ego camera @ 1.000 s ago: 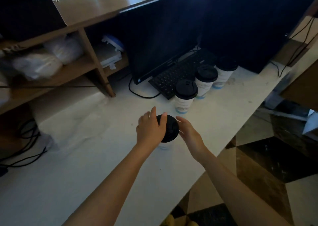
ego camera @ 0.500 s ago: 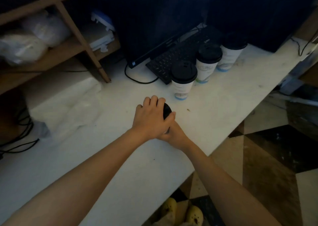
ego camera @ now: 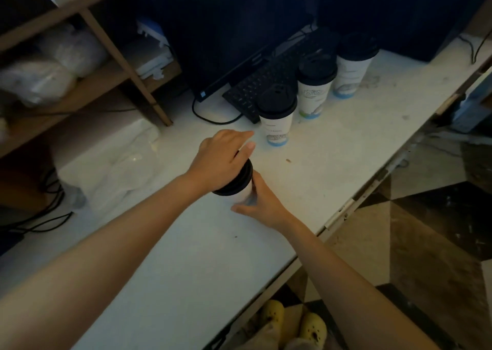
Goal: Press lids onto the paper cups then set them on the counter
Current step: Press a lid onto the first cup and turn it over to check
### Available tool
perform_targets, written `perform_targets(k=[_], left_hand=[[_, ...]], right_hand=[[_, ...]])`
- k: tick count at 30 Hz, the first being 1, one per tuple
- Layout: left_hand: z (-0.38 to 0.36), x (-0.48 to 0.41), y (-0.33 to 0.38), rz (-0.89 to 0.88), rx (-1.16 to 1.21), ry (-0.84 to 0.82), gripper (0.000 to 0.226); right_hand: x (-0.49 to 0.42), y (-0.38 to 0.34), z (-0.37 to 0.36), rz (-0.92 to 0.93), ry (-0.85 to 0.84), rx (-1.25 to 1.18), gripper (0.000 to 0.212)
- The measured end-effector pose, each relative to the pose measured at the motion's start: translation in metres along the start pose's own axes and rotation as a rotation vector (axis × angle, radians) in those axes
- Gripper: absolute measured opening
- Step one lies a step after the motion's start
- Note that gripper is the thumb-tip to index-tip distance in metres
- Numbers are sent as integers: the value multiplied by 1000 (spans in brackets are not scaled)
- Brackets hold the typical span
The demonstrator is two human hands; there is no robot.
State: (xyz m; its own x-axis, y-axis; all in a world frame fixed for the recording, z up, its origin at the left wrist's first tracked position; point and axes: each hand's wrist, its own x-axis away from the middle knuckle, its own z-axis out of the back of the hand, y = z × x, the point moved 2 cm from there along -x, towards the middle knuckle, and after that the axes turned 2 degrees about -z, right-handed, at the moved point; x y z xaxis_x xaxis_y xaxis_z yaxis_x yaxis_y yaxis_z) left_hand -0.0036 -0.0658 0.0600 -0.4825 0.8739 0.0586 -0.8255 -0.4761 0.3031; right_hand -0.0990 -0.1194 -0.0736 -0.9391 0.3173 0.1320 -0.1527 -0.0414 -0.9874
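On the counter (ego camera: 186,256), left hand (ego camera: 223,158) presses flat on one lid (ego camera: 239,185), right hand (ego camera: 262,204) grips its cup (ego camera: 244,194), three lidded cups (ego camera: 315,88) behind

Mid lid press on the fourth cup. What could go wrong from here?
1. The lid looks tilted under the left hand; pressing may seat it unevenly or buckle the cup in the right hand.
2. A slip could knock the nearest lidded cup, which stands beside the keyboard.

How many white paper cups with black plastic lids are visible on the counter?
4. Three stand in a row beside the black keyboard: nearest, middle, farthest. The fourth sits under the left hand, gripped by the right hand. Others may be hidden.
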Motion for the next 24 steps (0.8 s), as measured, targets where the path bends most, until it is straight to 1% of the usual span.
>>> perform_targets(k=[1,3,7,9,13,16,18,19,21,24], left_hand=[[-4,-1,4,55,-50,16,53],[-14,-1,9,112,-131,-19,51],[-18,-3,7,85,-153,-31,48],[-21,-4,5,69,-173,-9,45],[-19,-5,4,55,-182,9,44],[-14,-5,7,43,-173,-75,46],[-1,-6,10,36,-145,-137,47],[9,-7,13,24,-125,-135,47],[40,-11,23,-27,-77,-69,48],[98,-15,39,-75,72,32,50]], right_hand=[[1,0,3,-1,-24,2,80],[-1,0,8,6,-56,12,82],[-10,0,12,-5,-148,64,86],[-15,5,11,2,-154,91,89],[-18,4,11,19,-133,110,89],[-12,-8,12,-18,-83,113,86],[-6,-25,15,-23,-45,114,80],[-3,-35,17,-18,-20,106,76],[3,-63,26,24,27,89,69],[11,-117,45,117,89,109,68]])
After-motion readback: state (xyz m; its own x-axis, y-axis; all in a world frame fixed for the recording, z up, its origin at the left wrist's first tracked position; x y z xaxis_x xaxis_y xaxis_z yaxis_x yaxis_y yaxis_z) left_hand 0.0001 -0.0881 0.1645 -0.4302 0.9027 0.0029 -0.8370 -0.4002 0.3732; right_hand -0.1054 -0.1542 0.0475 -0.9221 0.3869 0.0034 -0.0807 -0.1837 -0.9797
